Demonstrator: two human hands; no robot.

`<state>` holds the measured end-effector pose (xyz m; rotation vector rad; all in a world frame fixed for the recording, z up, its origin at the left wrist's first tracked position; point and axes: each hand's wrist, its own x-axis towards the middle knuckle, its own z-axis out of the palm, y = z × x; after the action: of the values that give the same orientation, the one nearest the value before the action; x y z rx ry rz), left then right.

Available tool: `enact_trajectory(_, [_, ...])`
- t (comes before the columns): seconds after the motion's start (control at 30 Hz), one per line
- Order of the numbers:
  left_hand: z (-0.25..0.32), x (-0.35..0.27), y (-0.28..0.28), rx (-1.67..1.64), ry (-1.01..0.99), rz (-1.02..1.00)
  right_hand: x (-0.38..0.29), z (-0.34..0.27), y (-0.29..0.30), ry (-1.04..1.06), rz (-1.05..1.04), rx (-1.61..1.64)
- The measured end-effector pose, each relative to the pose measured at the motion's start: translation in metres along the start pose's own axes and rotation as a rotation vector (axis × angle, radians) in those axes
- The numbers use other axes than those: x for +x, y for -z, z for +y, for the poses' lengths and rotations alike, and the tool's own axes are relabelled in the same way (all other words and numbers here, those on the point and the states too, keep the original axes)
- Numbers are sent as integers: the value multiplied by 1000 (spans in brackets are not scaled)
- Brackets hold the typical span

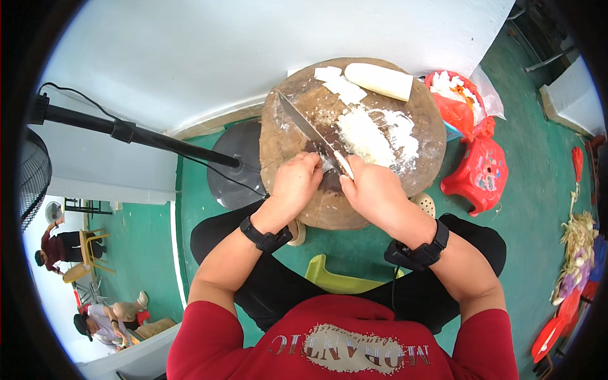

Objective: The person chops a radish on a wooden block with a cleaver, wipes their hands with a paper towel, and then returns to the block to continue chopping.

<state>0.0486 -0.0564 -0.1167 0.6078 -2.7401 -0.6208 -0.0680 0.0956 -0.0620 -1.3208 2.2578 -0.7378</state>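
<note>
A cleaver-type knife [304, 118] with a pale handle is gripped in my right hand [373, 183]; its blade slants toward the far left over the round wooden chopping block [289, 204]. My left hand [298, 176] is close beside the blade, fingertips bent onto a small white vegetable piece [327, 164], mostly hidden by the fingers and knife. Beyond the hands, a heap of finely chopped white vegetable [363, 137] spreads over the block. Flat white slices [344, 88] rest near the far edge, beside a thick cut length of peeled white radish [377, 80].
Right of the block, a red bag-lined container [456, 92] holds white pieces, near a red plastic stool [482, 173]. A black fan stand [185, 149] reaches its round base [232, 171] at left. Two other people [59, 244] are farther left. A white wall [228, 57] stands behind.
</note>
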Motion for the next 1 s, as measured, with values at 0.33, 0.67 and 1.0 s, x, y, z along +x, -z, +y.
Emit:
enact_trajectory(0.33, [1, -3, -2, 36, 2, -2, -1, -2, -2, 3, -8, 9])
enact_trajectory(0.67, [3, -2, 2, 12, -11, -25, -1, -3, -4, -19, -76, -76])
enact_trajectory(1.0, [0, 0, -1, 76, 18, -21, -1, -4, -5, -7, -47, -3])
